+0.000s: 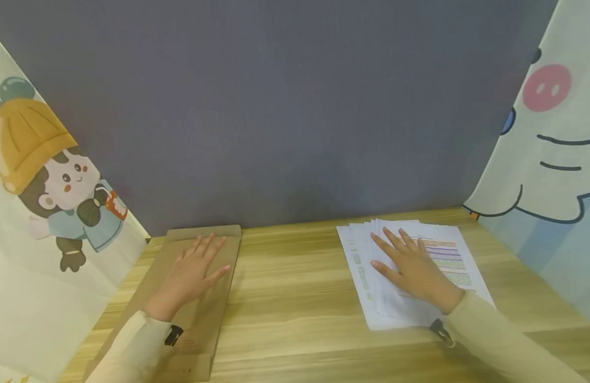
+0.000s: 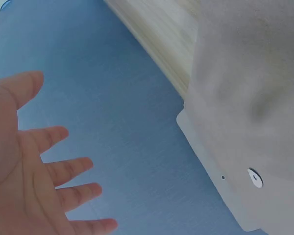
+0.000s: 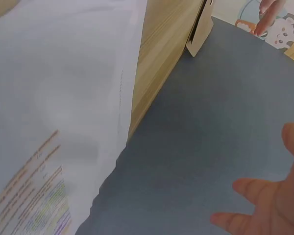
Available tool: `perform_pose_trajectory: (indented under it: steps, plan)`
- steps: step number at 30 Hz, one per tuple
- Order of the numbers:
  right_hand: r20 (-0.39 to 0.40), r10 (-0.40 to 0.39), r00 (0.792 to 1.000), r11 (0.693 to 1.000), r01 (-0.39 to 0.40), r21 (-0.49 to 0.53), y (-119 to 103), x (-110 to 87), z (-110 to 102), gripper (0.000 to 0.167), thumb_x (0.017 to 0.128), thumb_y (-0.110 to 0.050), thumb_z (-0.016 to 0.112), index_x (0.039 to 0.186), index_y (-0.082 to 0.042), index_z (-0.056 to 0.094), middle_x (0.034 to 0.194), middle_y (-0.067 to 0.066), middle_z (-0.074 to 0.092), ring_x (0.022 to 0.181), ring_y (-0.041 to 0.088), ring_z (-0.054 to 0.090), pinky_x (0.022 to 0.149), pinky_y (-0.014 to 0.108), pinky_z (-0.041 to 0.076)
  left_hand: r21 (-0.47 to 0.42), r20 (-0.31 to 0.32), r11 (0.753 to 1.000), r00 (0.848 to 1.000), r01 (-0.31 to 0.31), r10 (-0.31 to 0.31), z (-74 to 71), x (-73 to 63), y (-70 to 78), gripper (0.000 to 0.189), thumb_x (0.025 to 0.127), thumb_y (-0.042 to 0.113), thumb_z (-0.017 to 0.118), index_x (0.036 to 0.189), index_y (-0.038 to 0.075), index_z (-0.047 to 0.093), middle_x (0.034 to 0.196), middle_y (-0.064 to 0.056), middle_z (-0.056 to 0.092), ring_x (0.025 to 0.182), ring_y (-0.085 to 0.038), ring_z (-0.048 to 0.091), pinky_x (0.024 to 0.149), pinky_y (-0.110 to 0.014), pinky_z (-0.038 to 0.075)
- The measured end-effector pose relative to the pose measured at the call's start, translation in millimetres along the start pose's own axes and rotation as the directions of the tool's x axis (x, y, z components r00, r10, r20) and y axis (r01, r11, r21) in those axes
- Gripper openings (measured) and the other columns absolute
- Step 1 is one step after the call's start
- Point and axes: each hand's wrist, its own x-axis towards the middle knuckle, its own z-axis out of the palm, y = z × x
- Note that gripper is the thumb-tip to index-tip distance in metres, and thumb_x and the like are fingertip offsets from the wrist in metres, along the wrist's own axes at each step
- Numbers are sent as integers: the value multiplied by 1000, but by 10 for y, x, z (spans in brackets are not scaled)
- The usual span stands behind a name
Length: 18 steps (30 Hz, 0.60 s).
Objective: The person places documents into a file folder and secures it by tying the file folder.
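Note:
My left hand [image 1: 192, 274] hovers over a brown kraft paper document envelope [image 1: 199, 314] on the left of the table, fingers spread and holding nothing. In the left wrist view the palm shows apart from the envelope [image 2: 255, 63], which has a flap and a small white fastener at its far end. On the right, my right hand [image 1: 414, 271] is spread above a loose stack of printed papers [image 1: 383, 311]. Coloured highlighting marks the top sheet's lines. The right wrist view shows this hand [image 3: 269, 200] apart from the papers [image 3: 78, 83], its fingers straight.
Both lie on a wood-grain table [image 1: 285, 298]. A dark grey panel [image 1: 285, 106] rises along the far edge. Cartoon-printed curtains hang at the left [image 1: 27, 298] and right [image 1: 563, 186]. Bare tabletop separates the envelope and the papers.

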Motion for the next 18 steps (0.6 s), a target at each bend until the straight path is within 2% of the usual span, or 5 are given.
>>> perform_pose_trajectory:
  steps: [3, 7, 11, 14, 18]
  plan:
    - [-34, -41, 999, 999, 41, -4, -25, 5, 26, 58, 96, -43, 48, 144, -13, 37, 147, 21, 34, 131, 50, 28, 100, 69, 20, -9, -14, 1000, 1000, -9, 8, -14, -2, 6, 65, 94, 41, 53, 146, 8, 31, 148, -25, 27, 135, -48, 22, 100, -70, 20]
    - [-88, -91, 992, 994, 95, 51, -67, 23, 78, 51, 97, -34, 49, 138, -4, 43, 134, 23, 49, 122, 45, 44, 102, 59, 30, -11, -30, 1000, 999, -14, 13, -16, -17, -1, 63, 93, 39, 54, 144, 7, 35, 146, -26, 32, 133, -49, 26, 99, -69, 23]
    - [-94, -89, 992, 984, 103, 149, -127, 62, 116, 46, 98, -30, 48, 133, 1, 48, 129, 21, 54, 120, 40, 48, 105, 55, 28, -17, -31, 1000, 999, -13, 12, -8, -33, -12, 60, 93, 39, 54, 142, 7, 39, 140, -25, 41, 127, -48, 37, 97, -69, 27]
    - [-96, -77, 992, 970, 97, 225, -189, 90, 131, 45, 98, -29, 48, 131, 2, 50, 129, 20, 54, 121, 39, 49, 103, 54, 32, -23, -20, 1000, 1000, -6, 5, -5, -47, -28, 58, 94, 40, 53, 140, 7, 42, 135, -24, 47, 121, -48, 44, 95, -68, 30]
    - [-100, -66, 993, 944, 95, 315, -291, 118, 145, 41, 98, -27, 49, 127, 2, 54, 127, 18, 57, 118, 37, 52, 98, 53, 39, -35, 11, 999, 1000, 6, -6, -10, -73, -62, 58, 94, 43, 51, 139, 6, 43, 134, -23, 49, 119, -47, 46, 94, -67, 32]
